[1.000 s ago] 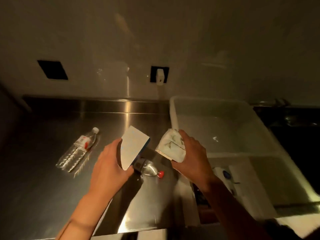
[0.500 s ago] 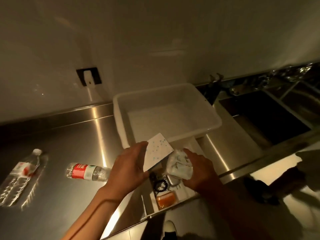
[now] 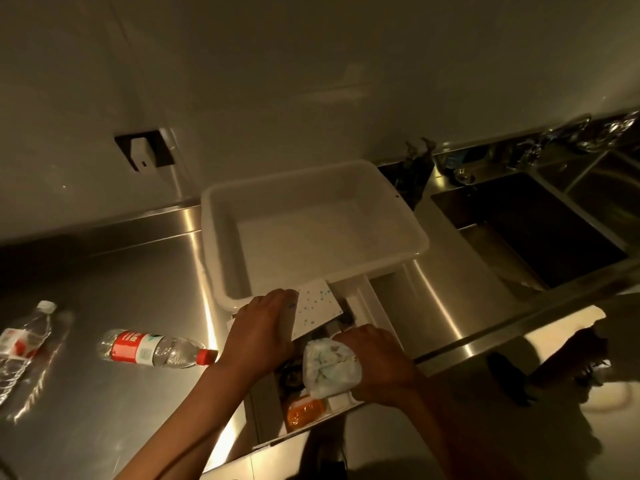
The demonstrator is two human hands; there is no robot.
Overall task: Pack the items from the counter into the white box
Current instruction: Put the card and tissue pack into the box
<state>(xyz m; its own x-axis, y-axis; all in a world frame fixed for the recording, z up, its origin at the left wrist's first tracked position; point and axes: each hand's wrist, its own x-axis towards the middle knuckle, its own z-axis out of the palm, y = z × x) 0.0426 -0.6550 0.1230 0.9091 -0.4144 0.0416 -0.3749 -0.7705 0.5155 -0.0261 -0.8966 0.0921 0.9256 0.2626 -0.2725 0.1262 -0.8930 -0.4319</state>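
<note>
Both hands are loaded. Left hand grips a flat speckled card packet along its near edge, thumb side hidden, and right hand curls round a soft white pouch printed with leaves.

What matters for my next move is where the white box sits: I judge it to be the shallow white box directly beneath both hands, its long axis running away from me, with an orange packet and some darker items I cannot make out already inside. The pouch hangs right over that box, so my right hand looks nearer to a drop; the card packet lies further ahead, overlapping the near rim of the large white tub just beyond my fingers.

Left of my left hand, a red-labelled bottle lies on its side, cap pointing toward my wrist, and a second clear bottle lies well further left. Both rest on the steel counter, which is slick and reflective. A sink basin opens off to my right, with taps behind it and a wall socket ahead to my left.
</note>
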